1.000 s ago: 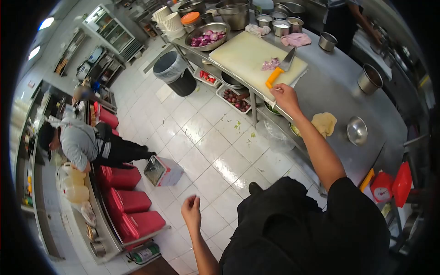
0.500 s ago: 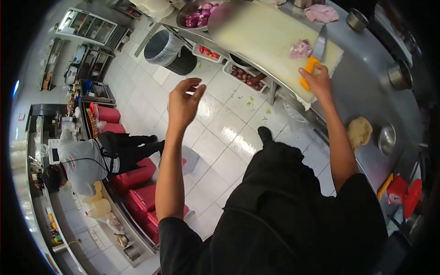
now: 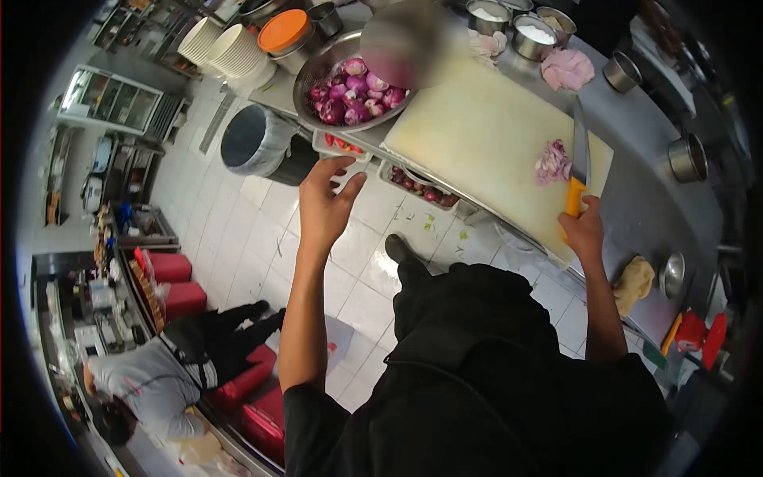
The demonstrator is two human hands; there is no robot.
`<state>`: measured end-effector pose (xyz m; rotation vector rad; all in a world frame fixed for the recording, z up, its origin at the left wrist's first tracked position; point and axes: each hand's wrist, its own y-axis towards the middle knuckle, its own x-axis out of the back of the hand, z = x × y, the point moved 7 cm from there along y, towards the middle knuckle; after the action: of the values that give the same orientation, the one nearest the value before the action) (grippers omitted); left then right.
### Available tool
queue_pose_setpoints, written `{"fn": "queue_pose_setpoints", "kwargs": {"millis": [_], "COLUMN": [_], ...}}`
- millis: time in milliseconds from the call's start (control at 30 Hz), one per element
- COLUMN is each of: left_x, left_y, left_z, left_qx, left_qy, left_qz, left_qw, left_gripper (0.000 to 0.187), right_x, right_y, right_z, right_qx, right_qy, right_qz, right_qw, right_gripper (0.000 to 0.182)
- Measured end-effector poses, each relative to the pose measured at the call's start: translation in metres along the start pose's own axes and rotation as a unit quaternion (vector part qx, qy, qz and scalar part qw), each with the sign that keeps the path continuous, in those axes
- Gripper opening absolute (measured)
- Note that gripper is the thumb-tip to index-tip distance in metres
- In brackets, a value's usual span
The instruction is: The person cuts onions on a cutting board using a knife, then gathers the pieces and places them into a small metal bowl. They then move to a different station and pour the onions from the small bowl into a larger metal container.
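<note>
My right hand is closed round the orange handle of a knife, whose blade lies over the right end of the white cutting board. Chopped red onion forms a small heap just left of the blade. My left hand hangs in the air over the floor, fingers curled but apart, holding nothing. Beyond it, a steel bowl of peeled red onions rests at the board's left end. A blurred patch covers the bowl's right side.
A bin with a plastic liner stands on the floor at the left. Another person bends over a counter at lower left. Steel pots, pink cloths and a beige cloth lie on the steel table.
The view has shifted, bringing the onion bowl and stacked containers further into sight. The knife, still in my right hand, now lies closer beside the chopped onion. My left hand stays raised and empty.
</note>
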<state>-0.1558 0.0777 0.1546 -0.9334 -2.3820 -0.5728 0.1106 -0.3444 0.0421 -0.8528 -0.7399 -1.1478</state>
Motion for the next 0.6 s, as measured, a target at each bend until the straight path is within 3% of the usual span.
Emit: {"fn": "queue_pose_setpoints", "kwargs": {"millis": [67,167,267,333,433,567,600], "left_x": [-0.004,-0.001,0.018,0.024,0.017,-0.039,-0.064], "left_y": [0.039,0.093,0.149,0.186,0.225,0.231,0.235], "left_z": [0.007,0.027,0.051,0.078,0.083,0.045,0.059], "left_qx": [-0.059,-0.082,-0.089,-0.057,-0.098,-0.263,-0.303], "left_qy": [-0.009,-0.024,-0.048,-0.085,-0.09,0.042,0.084], "left_qz": [0.01,0.045,0.064,0.079,0.12,0.216,0.202], "left_qw": [0.998,0.995,0.993,0.992,0.984,0.939,0.928], "left_gripper": [0.032,0.033,0.035,0.038,0.04,0.052,0.061], "right_x": [-0.008,0.002,0.015,0.024,0.009,-0.044,-0.058], "right_y": [0.012,0.009,0.0,-0.028,-0.062,-0.078,-0.079], "right_z": [-0.018,-0.014,-0.006,0.031,0.079,0.12,0.132], "right_qx": [0.034,-0.139,-0.115,-0.131,-0.119,-0.079,-0.069], "right_qy": [-0.048,0.135,0.167,0.186,0.253,0.295,0.301], "right_qz": [-0.085,-0.023,-0.069,-0.101,-0.102,-0.063,-0.044], "right_qw": [0.995,0.981,0.977,0.969,0.955,0.95,0.95], "right_gripper": [0.057,0.049,0.042,0.035,0.025,0.014,0.014]}}
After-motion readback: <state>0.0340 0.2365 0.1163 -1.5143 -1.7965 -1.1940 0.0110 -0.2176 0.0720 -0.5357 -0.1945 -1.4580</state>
